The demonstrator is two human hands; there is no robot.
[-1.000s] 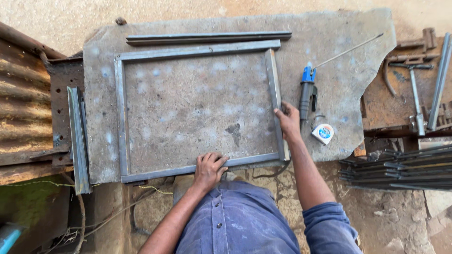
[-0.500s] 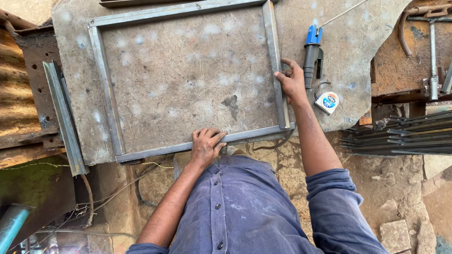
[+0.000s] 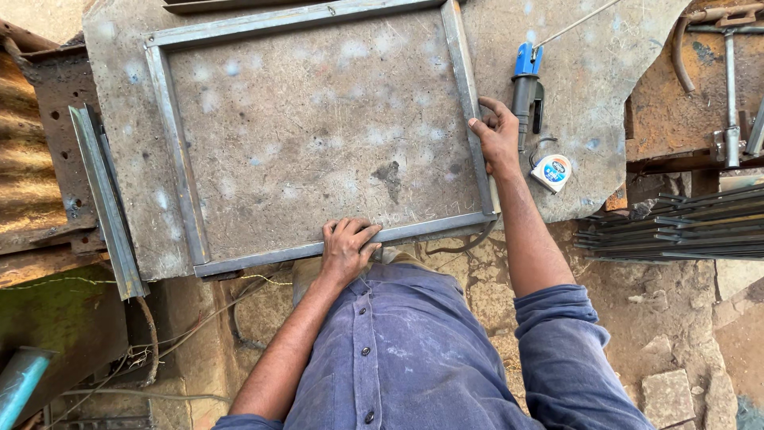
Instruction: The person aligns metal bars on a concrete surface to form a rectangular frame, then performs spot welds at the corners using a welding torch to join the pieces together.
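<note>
Metal frame [image 3: 318,127]: flat on tabletop [image 3: 605,72]
Left hand [image 3: 347,248]: pressing near bar, fingers together
Right hand [image 3: 497,137]: clamped on right bar

You stand over grey scratched metal worktable [image 3: 605,72], pale spots across top. Rusty corrugated sheet [image 3: 24,167] at your left. Bare dirt floor [image 3: 700,318] with stone blocks [image 3: 668,394] at your right. Bundle of dark steel rods [image 3: 676,231] on rust-brown bench [image 3: 676,111]. Daylight, soft shadows.
</note>
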